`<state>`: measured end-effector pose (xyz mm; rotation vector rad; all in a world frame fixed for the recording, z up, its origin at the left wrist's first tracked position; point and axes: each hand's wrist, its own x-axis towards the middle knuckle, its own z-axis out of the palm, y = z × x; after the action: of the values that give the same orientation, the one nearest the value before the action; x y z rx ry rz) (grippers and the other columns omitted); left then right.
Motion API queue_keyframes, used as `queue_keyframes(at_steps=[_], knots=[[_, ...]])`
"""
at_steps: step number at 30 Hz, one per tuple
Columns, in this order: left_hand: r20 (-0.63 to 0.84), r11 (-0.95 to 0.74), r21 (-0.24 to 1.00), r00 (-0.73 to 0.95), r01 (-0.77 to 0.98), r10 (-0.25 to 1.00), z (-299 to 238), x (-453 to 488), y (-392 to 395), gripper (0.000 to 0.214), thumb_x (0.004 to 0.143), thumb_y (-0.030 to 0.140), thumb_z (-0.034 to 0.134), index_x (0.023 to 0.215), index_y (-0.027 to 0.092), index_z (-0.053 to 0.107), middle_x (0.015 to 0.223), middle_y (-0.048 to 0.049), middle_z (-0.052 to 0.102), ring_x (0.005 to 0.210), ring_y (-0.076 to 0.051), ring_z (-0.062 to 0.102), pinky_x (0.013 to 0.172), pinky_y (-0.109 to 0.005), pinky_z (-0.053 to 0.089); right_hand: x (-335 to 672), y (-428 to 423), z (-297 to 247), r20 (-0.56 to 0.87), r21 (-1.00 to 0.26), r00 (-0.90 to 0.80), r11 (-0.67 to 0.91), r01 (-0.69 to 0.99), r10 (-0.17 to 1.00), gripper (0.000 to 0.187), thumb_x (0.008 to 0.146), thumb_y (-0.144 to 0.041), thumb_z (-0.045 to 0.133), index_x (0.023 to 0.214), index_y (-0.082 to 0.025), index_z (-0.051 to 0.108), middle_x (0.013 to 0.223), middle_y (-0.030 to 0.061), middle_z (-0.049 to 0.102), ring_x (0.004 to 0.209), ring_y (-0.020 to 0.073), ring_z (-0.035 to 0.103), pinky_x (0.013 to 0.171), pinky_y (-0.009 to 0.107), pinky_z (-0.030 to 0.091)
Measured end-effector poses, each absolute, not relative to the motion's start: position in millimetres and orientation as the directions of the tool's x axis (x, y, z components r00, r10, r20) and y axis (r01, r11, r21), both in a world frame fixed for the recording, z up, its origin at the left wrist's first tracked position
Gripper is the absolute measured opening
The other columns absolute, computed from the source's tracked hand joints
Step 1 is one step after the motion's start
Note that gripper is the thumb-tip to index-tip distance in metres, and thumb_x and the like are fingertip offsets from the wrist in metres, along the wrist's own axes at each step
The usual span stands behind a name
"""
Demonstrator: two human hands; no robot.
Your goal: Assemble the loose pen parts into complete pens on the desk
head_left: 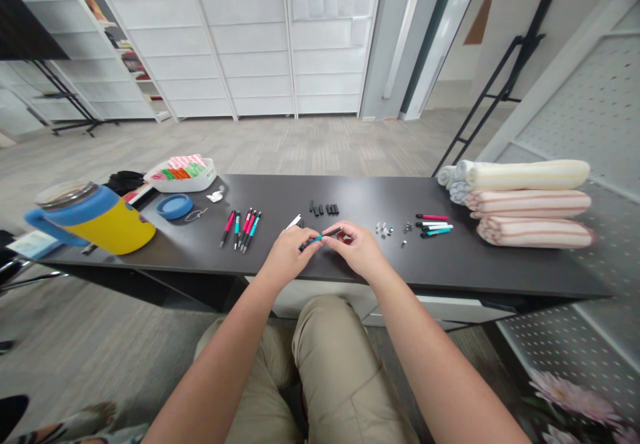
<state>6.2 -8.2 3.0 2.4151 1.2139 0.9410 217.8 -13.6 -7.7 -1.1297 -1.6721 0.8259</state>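
Note:
My left hand (296, 251) and my right hand (349, 243) meet over the front of the dark table. Between them lies a teal and black pen (316, 239), with the fingers of both hands pinched on it. Just behind my left hand is a white pen part (294, 221). Several short black grips (325, 210) lie beyond my hands. To the left sit several assembled pens (241, 229), red and teal. On the right are small clear and metal pieces (384, 230), tiny dark springs (408, 227), and pen barrels (434, 226) in red, white and teal.
At left stand a yellow and blue mug (110, 221), a blue lid (175, 207), white earbuds (215, 195) and a white basket (203, 179) of colourful packets. Rolled towels (533, 203) are stacked at the right end of the dark table (280, 191).

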Motion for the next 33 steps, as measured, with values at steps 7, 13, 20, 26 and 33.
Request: queue_keyframes(at_steps=[7,13,20,26,33], knots=[[0.435,-0.626,0.503,0.451,0.596,0.779,1.2,4.3,-6.2,0.015,0.100,0.036,0.065,0.098,0.025,0.074,0.100,-0.0030,0.079,0.096,-0.023,0.067,0.091,-0.039,0.050,218.7,-10.6,-13.1,0.273,-0.913,-0.182,0.314,0.261,0.945,0.030,0.085,-0.052,0.079,0.098,-0.026,0.082,0.089,0.0036,0.074,0.072,0.0174,0.060,0.069,0.031,0.047],[0.457,-0.619,0.526,0.420,0.583,0.784,1.5,4.9,-6.5,0.012,0.098,0.033,0.067,0.098,0.023,0.074,0.098,-0.0027,0.078,0.093,-0.022,0.067,0.087,-0.037,0.050,216.7,-12.6,-11.1,0.199,-0.946,-0.156,0.231,0.228,0.968,0.036,0.082,-0.052,0.081,0.102,-0.022,0.080,0.070,-0.0006,0.068,0.062,0.0151,0.053,0.060,0.028,0.040],[0.469,-0.586,0.561,0.359,0.584,0.807,1.0,5.4,-6.6,0.013,0.096,0.034,0.071,0.098,0.022,0.074,0.091,-0.0028,0.075,0.087,-0.020,0.067,0.081,-0.032,0.053,216.4,-11.9,-11.0,0.207,-0.973,-0.131,0.217,0.075,0.970,0.041,0.084,-0.050,0.079,0.111,-0.021,0.074,0.080,0.0005,0.070,0.065,0.0134,0.055,0.062,0.027,0.042],[0.483,-0.663,0.490,0.456,0.567,0.747,0.9,6.5,-7.7,0.025,0.101,0.030,0.063,0.125,0.026,0.071,0.114,-0.0037,0.078,0.099,-0.021,0.069,0.094,-0.036,0.052,218.8,-13.5,-9.3,0.253,-0.954,-0.077,0.262,0.147,0.965,0.035,0.090,-0.052,0.073,0.105,-0.021,0.077,0.078,0.0003,0.067,0.062,0.0129,0.051,0.060,0.028,0.041],[0.460,-0.656,0.473,0.470,0.588,0.753,-2.0,6.9,-7.9,0.023,0.106,0.031,0.054,0.120,0.024,0.071,0.120,-0.0037,0.077,0.107,-0.023,0.068,0.098,-0.038,0.049,219.1,-12.7,-10.9,0.290,-0.950,-0.009,0.289,0.116,0.957,0.037,0.091,-0.055,0.071,0.105,-0.021,0.075,0.072,-0.0013,0.060,0.060,0.0131,0.050,0.056,0.027,0.039]])
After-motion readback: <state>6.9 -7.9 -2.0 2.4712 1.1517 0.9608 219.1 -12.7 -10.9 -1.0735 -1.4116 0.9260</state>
